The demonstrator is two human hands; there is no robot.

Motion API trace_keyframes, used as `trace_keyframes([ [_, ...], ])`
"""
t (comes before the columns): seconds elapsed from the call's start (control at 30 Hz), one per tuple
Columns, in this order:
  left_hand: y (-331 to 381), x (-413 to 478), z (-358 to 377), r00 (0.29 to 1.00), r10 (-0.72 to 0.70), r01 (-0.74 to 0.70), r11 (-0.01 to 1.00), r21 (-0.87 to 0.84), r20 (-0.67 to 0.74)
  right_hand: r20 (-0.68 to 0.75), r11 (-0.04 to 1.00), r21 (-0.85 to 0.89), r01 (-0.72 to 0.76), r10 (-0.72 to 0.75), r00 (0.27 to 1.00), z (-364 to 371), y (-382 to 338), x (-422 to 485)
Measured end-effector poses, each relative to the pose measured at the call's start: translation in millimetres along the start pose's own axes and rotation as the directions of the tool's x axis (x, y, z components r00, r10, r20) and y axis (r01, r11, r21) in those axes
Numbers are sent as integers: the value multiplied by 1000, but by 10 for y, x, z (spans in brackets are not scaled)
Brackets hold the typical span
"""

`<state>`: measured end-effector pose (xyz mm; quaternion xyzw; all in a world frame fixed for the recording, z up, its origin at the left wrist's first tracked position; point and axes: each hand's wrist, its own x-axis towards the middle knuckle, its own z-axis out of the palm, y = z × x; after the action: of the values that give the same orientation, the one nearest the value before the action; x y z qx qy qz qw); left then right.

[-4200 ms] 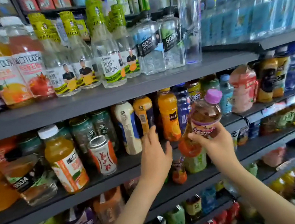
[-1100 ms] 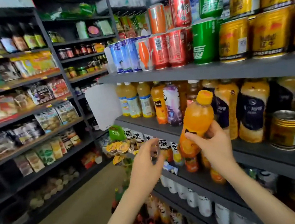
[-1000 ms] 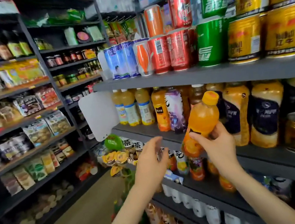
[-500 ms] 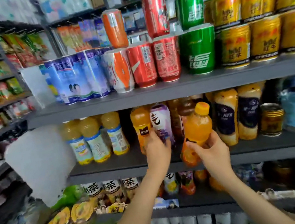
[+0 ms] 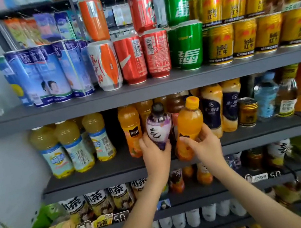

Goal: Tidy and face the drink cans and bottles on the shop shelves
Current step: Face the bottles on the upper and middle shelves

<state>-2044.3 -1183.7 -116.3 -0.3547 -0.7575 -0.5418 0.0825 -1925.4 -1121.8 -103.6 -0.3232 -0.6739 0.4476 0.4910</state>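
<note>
My right hand (image 5: 204, 144) grips an orange juice bottle (image 5: 189, 122) with a yellow cap, tilted a little and held at the front of the middle shelf (image 5: 115, 170). My left hand (image 5: 154, 152) holds a purple bottle (image 5: 158, 125) with a white label, upright just left of the orange one. Behind them stand more orange juice bottles (image 5: 130, 128) and cream-and-navy bottles (image 5: 212, 109).
The upper shelf (image 5: 142, 91) carries blue-white cans (image 5: 47, 74), red cola cans (image 5: 143, 55), green cans (image 5: 187, 45) and gold cans (image 5: 232, 40), some stacked two high. Pale yellow drink bottles (image 5: 69, 144) stand left on the middle shelf. A small gold can (image 5: 247, 112) sits right.
The view has closed in on the middle shelf. My left hand has taken hold of the purple bottle, and my right hand has brought the orange bottle up beside it.
</note>
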Motion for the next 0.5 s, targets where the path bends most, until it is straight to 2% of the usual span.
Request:
trace_keyframes([
  [0.13, -184, -202, -357, 999, 34, -36, 998, -42, -38, 97, 997, -73, 27, -20, 995, 218, -63, 80],
  [0.33, -404, -153, -988, 990, 22, -26, 999, -25, -137, 250, 962, -214, 168, -112, 962, 729, -132, 354],
  [0.5, -434, -129, -1313, 987, -76, 62, 993, -101, -140, 323, 961, -252, 115, -28, 946, 955, -138, 571],
])
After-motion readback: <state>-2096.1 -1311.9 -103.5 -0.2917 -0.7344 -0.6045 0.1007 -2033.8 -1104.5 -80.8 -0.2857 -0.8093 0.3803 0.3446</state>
